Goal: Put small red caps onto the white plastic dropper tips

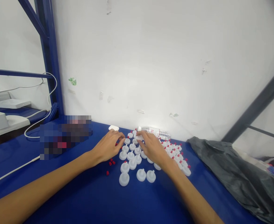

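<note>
My left hand (109,144) is over the left edge of a group of white plastic caps with short spouts (132,164). Its thumb and forefinger curl together; anything between them is too small to make out. Beside and below it lie several small red tips (107,173). My right hand (153,148) reaches over the caps from the right, its fingers closed around a white spouted cap (139,137), partly hidden by the fingers. Most caps near my hands have bare spouts, while one cap (125,167) shows a red tip.
Right of my right hand, white caps with red tips (174,152) lie crowded together. Behind them a clear bottle (154,132) rests on its side against the wall. A white oval object (114,128), dark cloth (232,171), and white cable (15,171) are on the blue table (99,199).
</note>
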Motion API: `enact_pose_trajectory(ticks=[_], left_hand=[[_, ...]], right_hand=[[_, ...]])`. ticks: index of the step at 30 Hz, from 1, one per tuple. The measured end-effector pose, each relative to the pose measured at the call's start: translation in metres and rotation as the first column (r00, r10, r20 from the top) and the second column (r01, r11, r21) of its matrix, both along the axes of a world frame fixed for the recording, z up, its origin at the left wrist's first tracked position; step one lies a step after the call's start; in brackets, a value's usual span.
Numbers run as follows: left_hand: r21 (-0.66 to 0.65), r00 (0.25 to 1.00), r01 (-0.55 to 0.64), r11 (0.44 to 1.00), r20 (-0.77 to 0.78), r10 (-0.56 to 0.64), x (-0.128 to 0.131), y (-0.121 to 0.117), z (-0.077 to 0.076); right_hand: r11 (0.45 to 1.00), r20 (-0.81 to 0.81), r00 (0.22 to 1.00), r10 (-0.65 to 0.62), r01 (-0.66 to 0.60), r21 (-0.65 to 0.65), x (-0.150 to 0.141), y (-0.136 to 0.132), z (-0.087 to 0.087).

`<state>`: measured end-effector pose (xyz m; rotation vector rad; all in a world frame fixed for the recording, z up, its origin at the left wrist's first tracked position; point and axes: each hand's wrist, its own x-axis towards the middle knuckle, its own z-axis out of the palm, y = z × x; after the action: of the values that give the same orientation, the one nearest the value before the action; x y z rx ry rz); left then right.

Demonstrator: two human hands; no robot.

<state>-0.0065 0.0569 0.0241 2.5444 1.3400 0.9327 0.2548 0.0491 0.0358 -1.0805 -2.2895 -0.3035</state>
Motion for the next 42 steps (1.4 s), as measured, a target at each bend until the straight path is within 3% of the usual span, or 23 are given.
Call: enact_pose_trajectory(ticks=[6,11,16,20,28,36,42], left_hand=[[0.071,0.994,0.109,0.991,-0.005,-0.109,0.005,-0.011,0.006],[0.076,0.989,0.144,0.987,0.011,-0.145,0.006,-0.012,0.008],[0.081,0.991,0.038,0.996,0.125,-0.048,0.002,-0.011,0.010],[0.061,0.995,-0.045,0.997,0.093,0.039,-0.001,-0.009,0.012],[-0.011,0.999,-0.049,0.999,0.008,0.049,-0.002,0.007,-0.007],[-0.052,0.999,-0.034,0.998,-0.012,0.034,-0.006,0.013,-0.012],[-0.061,0.999,-0.008,0.998,-0.048,0.005,-0.008,0.016,-0.016]], right_hand=[[0.994,0.058,0.992,0.111,-0.112,0.018,-0.028,-0.021,-0.001],[0.990,0.052,0.989,0.140,-0.141,0.001,-0.026,-0.016,0.000],[0.999,-0.035,0.998,-0.053,0.053,0.008,0.014,0.010,0.005],[0.987,-0.083,0.984,-0.158,0.158,-0.011,0.037,0.021,0.005],[0.981,0.077,0.992,-0.103,0.114,-0.159,0.027,0.023,-0.010],[0.950,0.083,0.959,-0.272,0.281,-0.137,0.037,0.023,-0.001],[0.940,0.109,0.959,-0.262,0.279,-0.197,0.037,0.025,-0.014]])
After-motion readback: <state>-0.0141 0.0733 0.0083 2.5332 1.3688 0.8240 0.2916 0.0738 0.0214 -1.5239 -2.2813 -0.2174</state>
